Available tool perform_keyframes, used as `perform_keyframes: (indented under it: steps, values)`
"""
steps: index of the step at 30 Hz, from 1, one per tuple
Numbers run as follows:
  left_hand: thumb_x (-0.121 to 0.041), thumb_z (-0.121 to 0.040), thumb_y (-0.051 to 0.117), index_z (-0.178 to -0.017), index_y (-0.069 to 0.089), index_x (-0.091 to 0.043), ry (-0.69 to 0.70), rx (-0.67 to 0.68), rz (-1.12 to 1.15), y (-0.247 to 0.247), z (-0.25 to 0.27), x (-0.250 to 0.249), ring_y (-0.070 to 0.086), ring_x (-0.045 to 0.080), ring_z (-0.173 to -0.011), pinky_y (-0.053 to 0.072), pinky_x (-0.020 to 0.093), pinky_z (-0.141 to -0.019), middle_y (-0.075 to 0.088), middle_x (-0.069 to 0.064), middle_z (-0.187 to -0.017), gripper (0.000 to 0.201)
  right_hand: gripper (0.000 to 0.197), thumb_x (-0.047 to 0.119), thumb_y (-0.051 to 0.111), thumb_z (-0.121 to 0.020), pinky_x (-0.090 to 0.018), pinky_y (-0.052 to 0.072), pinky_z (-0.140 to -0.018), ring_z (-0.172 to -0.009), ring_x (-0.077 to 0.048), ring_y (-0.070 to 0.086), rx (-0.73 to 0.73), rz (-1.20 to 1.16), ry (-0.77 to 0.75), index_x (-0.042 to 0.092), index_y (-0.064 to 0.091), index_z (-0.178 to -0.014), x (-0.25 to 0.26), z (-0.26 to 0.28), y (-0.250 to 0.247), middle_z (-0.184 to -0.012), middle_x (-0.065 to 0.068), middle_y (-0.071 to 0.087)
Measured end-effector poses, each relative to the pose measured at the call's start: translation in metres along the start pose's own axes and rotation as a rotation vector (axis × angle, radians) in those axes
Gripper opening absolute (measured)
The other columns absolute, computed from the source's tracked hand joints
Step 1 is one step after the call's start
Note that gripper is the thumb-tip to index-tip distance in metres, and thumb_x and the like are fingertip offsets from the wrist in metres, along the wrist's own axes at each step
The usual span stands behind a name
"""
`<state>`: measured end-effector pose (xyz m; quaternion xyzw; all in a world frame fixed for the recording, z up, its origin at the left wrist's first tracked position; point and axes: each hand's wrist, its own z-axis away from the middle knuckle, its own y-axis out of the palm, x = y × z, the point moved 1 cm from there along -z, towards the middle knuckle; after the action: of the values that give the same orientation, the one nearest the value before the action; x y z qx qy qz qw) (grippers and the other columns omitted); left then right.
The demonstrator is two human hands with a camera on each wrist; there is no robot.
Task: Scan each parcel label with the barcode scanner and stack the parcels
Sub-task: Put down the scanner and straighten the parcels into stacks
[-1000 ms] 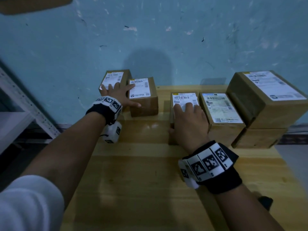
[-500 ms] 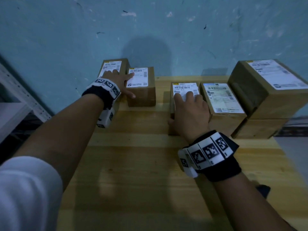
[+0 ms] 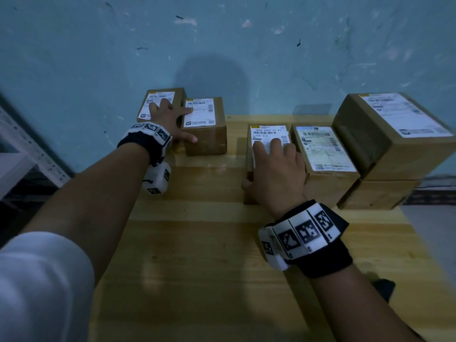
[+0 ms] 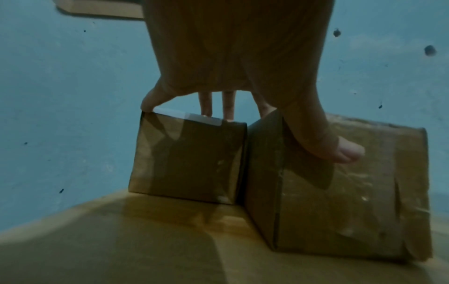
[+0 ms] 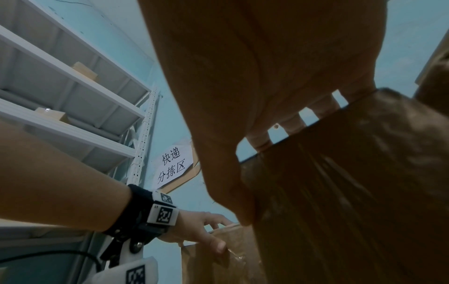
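Wooden table (image 3: pixel 222 243): left hand (image 3: pixel 170 119) flat across 2 parcels (image 3: pixel 209 141); right hand (image 3: pixel 276 174), seemingly flat, atop middle parcel (image 3: pixel 269 132), lengthwise toward wall (image 3: pixel 246 45).

The left hand (image 3: pixel 170 119) reaches far forward, palm down, fingers splayed straight, thumb out sideways; the right hand (image 3: pixel 276 174) lies nearer, palm down, fingers straight, thumb dropped low.

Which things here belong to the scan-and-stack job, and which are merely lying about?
Job: left hand touching far-left parcel and second parcel; right hand on middle parcel; neighbouring parcel; stacked pair. No scanner clearly seen.
Lying about: shelving; wall sign; shelf boxes.
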<state>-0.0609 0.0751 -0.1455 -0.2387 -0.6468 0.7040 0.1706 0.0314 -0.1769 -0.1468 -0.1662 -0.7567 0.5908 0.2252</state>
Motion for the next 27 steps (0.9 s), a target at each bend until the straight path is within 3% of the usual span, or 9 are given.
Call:
perform_keyframes:
  steps: [4,7,11,14,18,21,24,27]
  values:
    - [-0.057,-0.066,0.072,-0.144,0.017,-0.045,0.007,0.044,-0.061,-0.003,-0.011,0.006,0.007,0.04,-0.14,0.014,0.053,-0.115,0.013,0.014,-0.152,0.097,0.059,0.035,0.064,-0.077,-0.04,0.03,-0.095,-0.119,-0.034,0.038,0.011,0.01,0.0,0.02,0.039,-0.128,0.0,-0.001,0.0,-0.128,-0.01,0.04]
    - [-0.058,-0.061,0.076,-0.147,0.003,-0.043,-0.033,-0.018,-0.035,-0.005,-0.014,0.015,0.001,0.041,-0.142,0.013,0.055,-0.115,0.0,0.013,-0.156,0.114,0.061,0.037,0.064,-0.077,-0.04,0.03,-0.097,-0.121,-0.034,0.037,0.022,0.018,-0.001,0.021,0.037,-0.129,0.001,-0.002,0.001,-0.129,-0.01,0.039]
    - [-0.087,-0.033,0.06,-0.145,-0.004,-0.048,-0.066,0.055,-0.042,0.007,-0.024,0.028,-0.012,0.036,-0.145,0.0,0.057,-0.116,-0.006,0.008,-0.159,0.134,0.06,0.038,0.064,-0.077,-0.041,0.03,-0.098,-0.121,-0.033,0.036,0.02,0.015,-0.002,0.021,0.037,-0.127,0.001,-0.002,0.002,-0.129,-0.01,0.038]
    - [-0.076,-0.056,0.065,-0.146,0.011,-0.043,-0.069,0.07,-0.009,0.011,-0.021,0.024,-0.007,0.037,-0.145,-0.001,0.052,-0.118,-0.002,0.009,-0.159,0.11,0.061,0.039,0.064,-0.076,-0.041,0.03,-0.098,-0.121,-0.033,0.036,0.02,0.019,-0.008,0.021,0.037,-0.128,0.0,-0.003,0.002,-0.13,-0.01,0.038]
    - [-0.061,-0.08,0.056,-0.146,0.024,-0.036,-0.052,-0.001,-0.013,0.007,-0.017,0.02,0.005,0.037,-0.145,0.004,0.044,-0.118,0.011,0.012,-0.158,0.077,0.065,0.04,0.065,-0.075,-0.043,0.028,-0.103,-0.122,-0.035,0.034,0.016,0.005,-0.007,0.02,0.036,-0.13,0.001,-0.003,0.003,-0.132,-0.011,0.036]
    - [-0.058,-0.083,0.053,-0.146,0.026,-0.032,-0.023,-0.013,-0.044,0.005,-0.015,0.016,0.013,0.038,-0.143,0.006,0.044,-0.117,0.019,0.014,-0.156,0.072,0.07,0.043,0.064,-0.075,-0.046,0.026,-0.107,-0.127,-0.036,0.03,0.038,0.003,0.002,0.021,0.032,-0.133,0.001,-0.004,0.003,-0.136,-0.011,0.032]
    - [-0.066,-0.077,0.055,-0.144,0.028,-0.033,-0.034,-0.022,-0.065,0.005,-0.014,0.015,0.022,0.04,-0.139,0.016,0.054,-0.114,0.029,0.012,-0.152,0.079,0.07,0.044,0.063,-0.076,-0.045,0.027,-0.105,-0.128,-0.035,0.029,0.051,0.006,0.006,0.022,0.03,-0.134,0.001,-0.005,0.003,-0.137,-0.01,0.031]
    - [-0.054,-0.078,0.063,-0.146,0.026,-0.029,-0.052,-0.046,-0.013,-0.001,-0.013,0.015,0.021,0.038,-0.14,0.016,0.047,-0.116,0.029,0.015,-0.151,0.081,0.069,0.044,0.061,-0.077,-0.044,0.028,-0.104,-0.126,-0.034,0.03,0.049,0.011,0.004,0.022,0.03,-0.134,0.0,-0.006,0.003,-0.137,-0.009,0.031]
